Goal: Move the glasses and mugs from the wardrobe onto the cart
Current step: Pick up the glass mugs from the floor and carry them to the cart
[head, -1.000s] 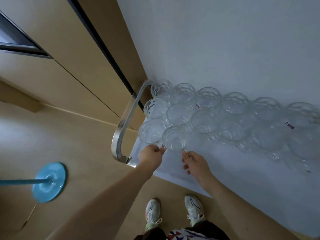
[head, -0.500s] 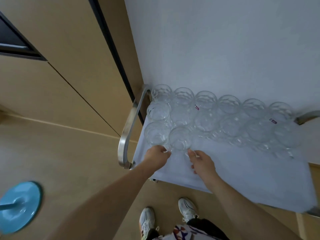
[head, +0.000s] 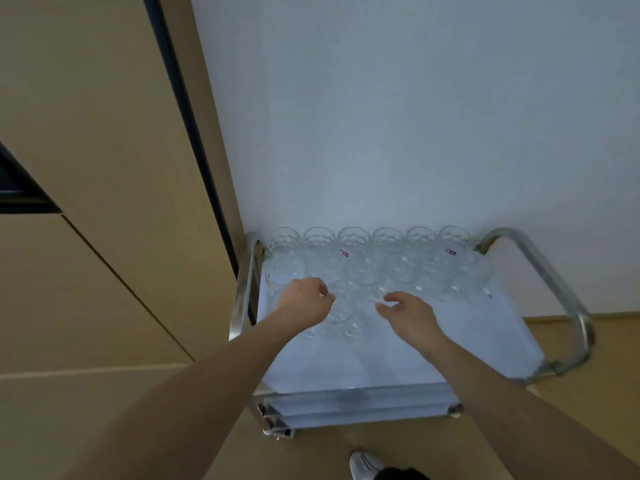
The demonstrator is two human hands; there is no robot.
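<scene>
2 hands (head: pixel 304 301) (head: pixel 410 317) over cart (head: pixel 450 355) glasses (head: pixel 363 268); left grip curled, right spread.

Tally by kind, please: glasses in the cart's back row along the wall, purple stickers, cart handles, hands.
Back-row glasses: 6
Purple stickers: 2
Cart handles: 2
Hands, left hand and right hand: 2
Total: 12
Nearer rows are too blurred to count.
</scene>
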